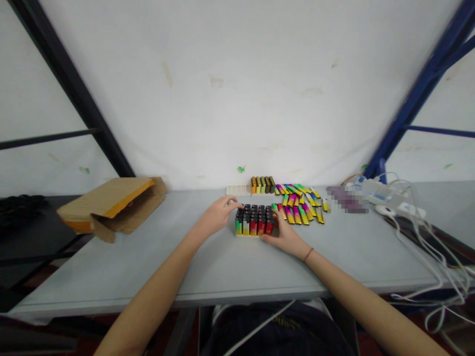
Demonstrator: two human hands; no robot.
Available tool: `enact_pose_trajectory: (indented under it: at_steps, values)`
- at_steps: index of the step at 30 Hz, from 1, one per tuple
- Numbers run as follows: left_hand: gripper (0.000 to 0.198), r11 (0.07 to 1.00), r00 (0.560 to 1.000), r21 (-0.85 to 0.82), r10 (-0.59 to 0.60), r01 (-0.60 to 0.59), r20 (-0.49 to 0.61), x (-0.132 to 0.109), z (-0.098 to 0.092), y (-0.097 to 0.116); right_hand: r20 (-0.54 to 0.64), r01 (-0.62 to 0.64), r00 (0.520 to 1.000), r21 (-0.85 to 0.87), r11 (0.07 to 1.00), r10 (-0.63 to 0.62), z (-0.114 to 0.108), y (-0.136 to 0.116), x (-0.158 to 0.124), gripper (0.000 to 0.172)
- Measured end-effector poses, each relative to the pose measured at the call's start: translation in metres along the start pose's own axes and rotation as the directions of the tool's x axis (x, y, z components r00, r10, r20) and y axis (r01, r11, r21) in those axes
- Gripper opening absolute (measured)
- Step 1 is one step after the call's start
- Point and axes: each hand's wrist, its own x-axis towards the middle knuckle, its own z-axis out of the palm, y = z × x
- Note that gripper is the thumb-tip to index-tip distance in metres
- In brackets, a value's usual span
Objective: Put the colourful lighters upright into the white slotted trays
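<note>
Several upright lighters (pixel 253 225) with black tops stand in tight rows on a pale base in front of me. Their bodies are green, yellow and red. My right hand (pixel 286 236) wraps round the right side of this block, thumb at the front corner and fingers along the side. At the back left corner is my left hand (pixel 221 213), its fingers bent and apart, with the tips at or just over the lighter tops. Whether those tips press on a lighter is hard to see. Shiny multicoloured lighter-like pieces (pixel 299 213) lie flat in rough rows beside my right hand.
Behind the block, a second lighter group (pixel 262 185) stands by a white holed tray (pixel 238 190) against the wall. An opened cardboard box (pixel 111 202) lies left on the grey table (pixel 208 272). Power strips (pixel 378 190) and tangled white cables (pixel 430 237) spread over the right side.
</note>
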Motion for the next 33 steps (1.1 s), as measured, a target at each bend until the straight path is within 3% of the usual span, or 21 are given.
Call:
enact_pose_trajectory:
  at_steps: [7, 15, 27, 33]
  values:
    - [0.049, 0.99, 0.999, 0.137, -0.029, 0.023, 0.041, 0.0013, 0.0017, 0.0025, 0.002, 0.003, 1.0, 0.012, 1.0, -0.003, 0.0007, 0.0048, -0.0001, 0.08]
    - [0.058, 0.996, 0.996, 0.02, -0.088, 0.089, -0.032, 0.0026, 0.0016, -0.0003, -0.004, -0.009, 1.0, -0.009, 1.0, 0.009, -0.0004, 0.0001, -0.0002, 0.081]
    - [0.055, 0.997, 0.997, 0.005, -0.074, 0.074, 0.008, 0.0049, 0.0094, 0.0001, 0.004, 0.021, 1.0, 0.038, 0.999, -0.021, 0.0016, -0.0016, 0.0003, 0.077]
    - [0.054, 0.993, 0.996, -0.092, -0.08, 0.075, -0.049, 0.0041, 0.0018, -0.0002, -0.003, 0.007, 1.0, 0.001, 1.0, -0.007, 0.0009, 0.0035, -0.0003, 0.08]
